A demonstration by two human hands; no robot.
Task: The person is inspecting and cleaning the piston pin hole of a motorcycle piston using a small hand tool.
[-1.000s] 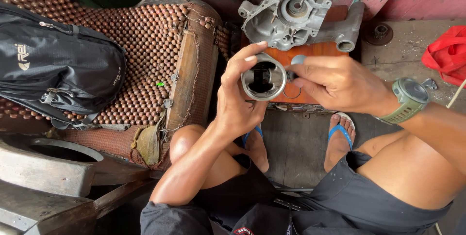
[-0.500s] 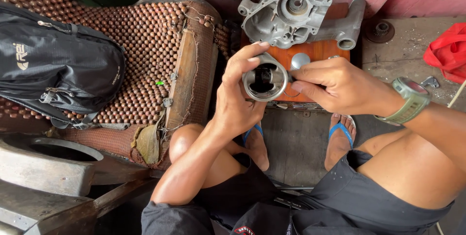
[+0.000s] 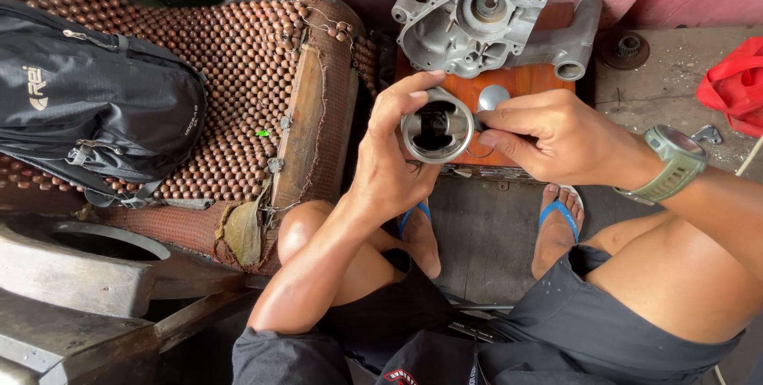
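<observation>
Head view: you've got the piston (image 3: pixel 436 127) up in front of you, just below the grey engine case (image 3: pixel 485 23) on the orange board (image 3: pixel 524 87), w/ your left hand (image 3: pixel 393 154) curled round its skirt, open end toward you, and your right hand (image 3: pixel 556 135) pinching at its right side, prob. at a thin wire clip near the pin bore. Looks like you're mid-fit on that clip. Next move, I'd judge, needs a steady left grip while the right fingertips press evenly.
</observation>
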